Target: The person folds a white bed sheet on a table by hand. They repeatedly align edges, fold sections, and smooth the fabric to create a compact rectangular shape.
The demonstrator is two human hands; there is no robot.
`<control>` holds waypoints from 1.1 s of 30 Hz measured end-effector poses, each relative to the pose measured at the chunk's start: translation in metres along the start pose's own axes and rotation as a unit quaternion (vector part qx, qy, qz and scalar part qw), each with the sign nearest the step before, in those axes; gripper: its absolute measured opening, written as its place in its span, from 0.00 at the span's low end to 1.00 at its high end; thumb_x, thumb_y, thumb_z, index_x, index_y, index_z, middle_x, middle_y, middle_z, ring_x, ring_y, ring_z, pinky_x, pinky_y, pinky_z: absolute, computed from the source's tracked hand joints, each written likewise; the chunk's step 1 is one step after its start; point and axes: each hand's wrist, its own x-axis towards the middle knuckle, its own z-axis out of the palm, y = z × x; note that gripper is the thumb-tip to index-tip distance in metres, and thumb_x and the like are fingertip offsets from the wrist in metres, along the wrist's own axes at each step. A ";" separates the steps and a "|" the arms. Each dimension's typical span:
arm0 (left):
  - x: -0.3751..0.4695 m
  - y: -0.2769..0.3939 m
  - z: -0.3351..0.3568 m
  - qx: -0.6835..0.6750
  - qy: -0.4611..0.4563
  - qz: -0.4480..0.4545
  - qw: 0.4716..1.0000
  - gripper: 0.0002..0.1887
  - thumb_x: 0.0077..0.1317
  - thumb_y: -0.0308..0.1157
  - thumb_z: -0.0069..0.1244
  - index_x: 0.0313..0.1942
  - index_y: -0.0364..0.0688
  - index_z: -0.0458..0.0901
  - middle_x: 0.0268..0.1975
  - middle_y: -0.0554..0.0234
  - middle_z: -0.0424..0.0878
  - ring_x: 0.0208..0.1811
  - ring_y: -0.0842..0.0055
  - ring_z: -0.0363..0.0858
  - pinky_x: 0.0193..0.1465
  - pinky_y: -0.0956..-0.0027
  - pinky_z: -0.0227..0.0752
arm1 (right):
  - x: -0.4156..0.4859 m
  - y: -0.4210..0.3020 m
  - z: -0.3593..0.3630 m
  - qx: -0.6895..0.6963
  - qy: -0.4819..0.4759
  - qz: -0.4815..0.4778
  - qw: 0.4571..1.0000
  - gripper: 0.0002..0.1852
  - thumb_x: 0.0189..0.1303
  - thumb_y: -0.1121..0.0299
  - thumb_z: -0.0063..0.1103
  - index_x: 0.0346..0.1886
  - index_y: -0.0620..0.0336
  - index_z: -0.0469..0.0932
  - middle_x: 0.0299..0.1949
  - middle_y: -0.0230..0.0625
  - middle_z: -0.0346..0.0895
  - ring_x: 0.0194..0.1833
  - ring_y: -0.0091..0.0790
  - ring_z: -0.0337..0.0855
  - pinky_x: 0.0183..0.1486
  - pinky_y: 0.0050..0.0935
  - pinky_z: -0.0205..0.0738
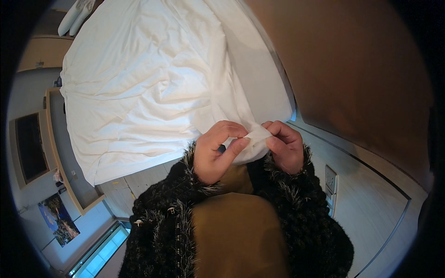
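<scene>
Both hands pinch one edge of a large white bed cover [153, 80], close in front of my body. Between thumb and fingers my left hand [220, 151] grips the fabric, and a little to its right my right hand [285, 146] pinches the corner part. The cloth sags in a small fold between and below them. Wrinkled, the rest of the cover spreads over the bed. To its right a strip of smooth white mattress or fitted sheet [259, 66] lies uncovered.
A brown headboard or padded panel [358, 69] rises at the right. Wall sockets [331, 179] sit on the pale panel near my right elbow. At the left are a wooden-edged desk [74, 198], a wall-mounted screen [32, 147] and a picture [59, 219]. White slippers [74, 21] appear at top left.
</scene>
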 end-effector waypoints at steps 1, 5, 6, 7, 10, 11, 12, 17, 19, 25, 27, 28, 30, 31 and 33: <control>0.000 -0.003 0.002 -0.095 0.009 -0.009 0.995 0.06 0.66 0.22 0.53 0.41 0.32 0.79 0.46 0.54 0.81 0.49 0.72 0.77 0.56 0.71 0.66 | -0.001 0.001 -0.002 0.005 -0.005 -0.001 1.000 0.08 0.71 0.71 0.50 0.37 0.67 0.74 0.40 0.34 0.75 0.40 0.22 0.70 0.46 0.23 0.64; -0.002 -0.014 0.003 -0.375 -0.008 -0.034 0.926 0.07 0.71 0.26 0.49 0.45 0.31 0.78 0.49 0.58 0.80 0.49 0.79 0.76 0.56 0.72 0.68 | -0.005 0.002 -0.006 0.011 -0.033 0.046 0.998 0.10 0.73 0.68 0.49 0.36 0.65 0.73 0.38 0.30 0.73 0.37 0.18 0.66 0.42 0.21 0.61; -0.003 -0.017 0.005 -0.431 -0.015 -0.037 0.901 0.07 0.71 0.26 0.49 0.45 0.31 0.78 0.49 0.57 0.80 0.49 0.78 0.77 0.56 0.71 0.69 | -0.006 0.003 -0.005 -0.010 -0.028 0.056 0.998 0.11 0.74 0.66 0.48 0.36 0.64 0.73 0.35 0.27 0.73 0.34 0.17 0.64 0.39 0.19 0.60; -0.003 -0.019 0.007 -0.486 -0.022 -0.040 0.873 0.07 0.71 0.26 0.48 0.45 0.31 0.79 0.49 0.57 0.80 0.49 0.78 0.77 0.56 0.71 0.69 | -0.007 0.002 -0.004 -0.028 -0.018 0.057 0.998 0.10 0.73 0.67 0.50 0.36 0.64 0.73 0.34 0.28 0.74 0.34 0.17 0.65 0.38 0.19 0.61; -0.004 -0.023 0.010 -0.550 -0.034 -0.052 0.833 0.07 0.71 0.25 0.48 0.45 0.32 0.79 0.49 0.56 0.80 0.50 0.77 0.77 0.56 0.70 0.69 | -0.006 0.000 0.001 -0.132 0.036 0.036 0.990 0.05 0.68 0.73 0.56 0.36 0.64 0.74 0.32 0.29 0.75 0.33 0.19 0.68 0.37 0.20 0.65; -0.004 -0.024 0.010 -0.550 -0.022 -0.058 0.833 0.07 0.71 0.25 0.48 0.45 0.32 0.79 0.49 0.57 0.81 0.50 0.77 0.78 0.57 0.69 0.69 | -0.004 0.001 0.005 -0.192 0.080 -0.014 0.978 0.03 0.64 0.75 0.59 0.36 0.64 0.75 0.31 0.30 0.76 0.32 0.20 0.70 0.37 0.21 0.66; -0.005 -0.024 0.011 -0.551 -0.013 -0.063 0.832 0.07 0.71 0.25 0.48 0.45 0.32 0.79 0.49 0.57 0.81 0.50 0.77 0.78 0.57 0.69 0.69 | -0.001 -0.001 0.008 -0.258 0.118 -0.038 0.958 0.04 0.61 0.78 0.62 0.35 0.64 0.75 0.30 0.31 0.77 0.32 0.21 0.72 0.36 0.21 0.68; -0.005 -0.026 0.016 -0.512 0.037 -0.067 0.856 0.08 0.70 0.25 0.49 0.46 0.32 0.79 0.49 0.58 0.81 0.51 0.76 0.77 0.58 0.69 0.68 | -0.003 -0.030 0.015 -0.415 0.090 -0.246 0.871 0.15 0.41 0.79 0.74 0.33 0.63 0.78 0.30 0.38 0.77 0.29 0.35 0.76 0.31 0.29 0.72; -0.005 -0.026 0.018 -0.510 0.040 -0.065 0.857 0.07 0.70 0.24 0.49 0.46 0.32 0.79 0.49 0.59 0.81 0.51 0.76 0.77 0.58 0.69 0.68 | -0.003 -0.033 0.019 -0.483 0.039 -0.247 0.839 0.16 0.40 0.78 0.76 0.33 0.63 0.78 0.29 0.39 0.76 0.29 0.38 0.77 0.30 0.31 0.72; -0.005 -0.027 0.023 -0.492 0.036 -0.050 0.868 0.06 0.70 0.24 0.49 0.45 0.33 0.78 0.48 0.59 0.79 0.51 0.77 0.75 0.58 0.71 0.66 | -0.001 -0.020 0.018 -0.493 0.055 -0.245 0.833 0.16 0.38 0.79 0.76 0.31 0.60 0.78 0.31 0.36 0.76 0.29 0.39 0.76 0.29 0.33 0.71; -0.005 -0.026 0.022 -0.468 0.034 -0.021 0.883 0.05 0.71 0.23 0.47 0.45 0.34 0.77 0.50 0.58 0.77 0.51 0.77 0.73 0.58 0.71 0.65 | -0.005 -0.018 0.016 -0.470 0.053 -0.282 0.835 0.16 0.38 0.80 0.75 0.32 0.59 0.78 0.32 0.35 0.75 0.29 0.38 0.76 0.28 0.32 0.71; -0.005 -0.025 0.022 -0.457 0.030 -0.001 0.889 0.05 0.71 0.23 0.47 0.45 0.34 0.77 0.50 0.58 0.76 0.51 0.77 0.72 0.58 0.72 0.64 | -0.007 -0.018 0.015 -0.463 0.055 -0.314 0.827 0.16 0.38 0.80 0.75 0.32 0.59 0.78 0.33 0.35 0.75 0.29 0.37 0.76 0.28 0.32 0.71; -0.004 -0.021 0.021 -0.356 0.059 0.023 0.932 0.05 0.70 0.22 0.46 0.44 0.34 0.76 0.52 0.57 0.74 0.51 0.77 0.71 0.58 0.71 0.63 | -0.010 -0.020 0.013 -0.467 0.049 -0.361 0.806 0.17 0.38 0.80 0.75 0.33 0.59 0.78 0.34 0.34 0.76 0.30 0.36 0.77 0.27 0.31 0.71; -0.004 -0.017 0.020 -0.310 0.070 0.042 0.947 0.05 0.70 0.21 0.46 0.44 0.35 0.76 0.53 0.57 0.73 0.51 0.77 0.70 0.59 0.71 0.63 | -0.010 -0.021 0.012 -0.479 0.042 -0.375 0.793 0.18 0.37 0.80 0.75 0.34 0.59 0.78 0.35 0.34 0.76 0.30 0.35 0.77 0.27 0.30 0.71; 0.001 -0.011 0.018 -0.114 0.097 0.122 0.981 0.10 0.66 0.19 0.50 0.47 0.36 0.77 0.56 0.52 0.72 0.51 0.72 0.72 0.58 0.68 0.66 | -0.010 -0.022 0.010 -0.495 0.019 -0.394 0.774 0.19 0.37 0.80 0.76 0.35 0.59 0.78 0.36 0.34 0.76 0.31 0.35 0.77 0.27 0.30 0.72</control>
